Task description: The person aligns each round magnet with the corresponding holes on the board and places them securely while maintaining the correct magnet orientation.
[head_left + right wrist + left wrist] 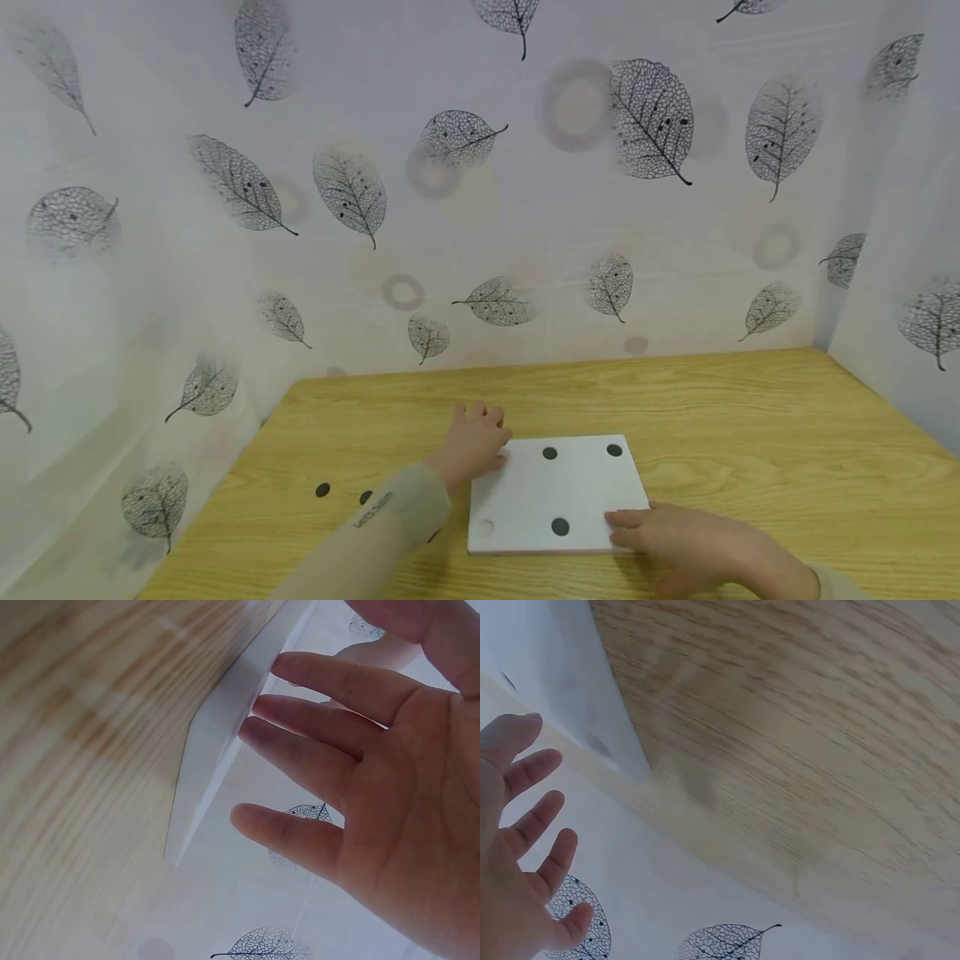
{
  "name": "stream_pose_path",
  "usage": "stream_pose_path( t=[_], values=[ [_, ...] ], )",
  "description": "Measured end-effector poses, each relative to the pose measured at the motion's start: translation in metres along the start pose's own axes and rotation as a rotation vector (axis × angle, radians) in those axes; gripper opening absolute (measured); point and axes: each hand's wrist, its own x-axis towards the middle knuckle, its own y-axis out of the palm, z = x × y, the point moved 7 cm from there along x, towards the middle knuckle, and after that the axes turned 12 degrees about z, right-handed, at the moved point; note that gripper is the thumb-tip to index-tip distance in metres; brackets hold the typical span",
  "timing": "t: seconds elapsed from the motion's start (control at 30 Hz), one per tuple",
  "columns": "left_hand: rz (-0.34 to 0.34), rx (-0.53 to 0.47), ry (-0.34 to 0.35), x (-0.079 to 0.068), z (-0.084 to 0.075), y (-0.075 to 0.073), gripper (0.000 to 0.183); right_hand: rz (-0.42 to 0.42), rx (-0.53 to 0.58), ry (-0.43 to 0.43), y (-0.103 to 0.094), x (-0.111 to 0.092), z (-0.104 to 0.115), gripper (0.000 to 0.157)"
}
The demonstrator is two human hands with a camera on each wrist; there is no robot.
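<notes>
A flat white board (558, 492) lies on the wooden table, with dark round discs on its face: one disc (550, 453) along the far edge, another disc (614, 450) at the far right corner, and a third disc (560, 527) near the front. A pale round hollow (487, 527) shows at its front left. My left hand (471, 446) is over the far left corner, fingers spread and loosely bent in the left wrist view; what lies under it is hidden. On the right edge rest the extended fingertips of my right hand (686, 537), with nothing gripped.
Left of the board, a loose dark disc (322, 490) lies on the table (750, 433). Another dark disc (366, 497) is partly covered by my left sleeve (397, 517). A leaf-patterned white sheet (525, 208) encloses the back and sides.
</notes>
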Motion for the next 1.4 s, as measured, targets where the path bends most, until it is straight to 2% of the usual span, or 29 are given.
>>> stream_pose_path(
  t=[0.17, 0.4, 0.53, 0.63, 0.77, 1.0, 1.17, 1.4],
  values=[
    [0.004, -0.04, -0.013, -0.003, 0.008, 0.006, 0.021, 0.006, 0.007, -0.002, 0.001, 0.0, -0.001, 0.052],
    [-0.03, -0.077, -0.019, -0.011, 0.018, 0.009, 0.018, 0.018, 0.027, 0.017, 0.001, 0.001, -0.002, 0.051],
    [-0.021, -0.114, -0.028, -0.017, 0.025, 0.011, 0.013, 0.021, 0.028, 0.023, 0.001, 0.0, -0.001, 0.051],
    [-0.016, -0.142, -0.039, -0.022, 0.03, 0.01, 0.016, 0.023, 0.026, 0.029, 0.002, 0.0, -0.001, 0.051],
    [-0.043, -0.174, -0.049, -0.028, 0.038, 0.012, 0.019, 0.018, 0.013, 0.022, 0.001, 0.0, 0.0, 0.051],
    [-0.096, -0.15, -0.093, -0.04, 0.056, 0.022, 0.019, 0.019, 0.009, 0.009, 0.002, 0.0, 0.0, 0.052],
    [-0.068, -0.153, -0.138, -0.049, 0.068, 0.03, 0.02, 0.013, -0.003, 0.004, 0.002, -0.001, 0.001, 0.053],
    [-0.036, -0.145, -0.191, -0.06, 0.082, 0.034, 0.021, -0.01, -0.029, -0.023, 0.0, -0.003, 0.003, 0.051]
  ],
)
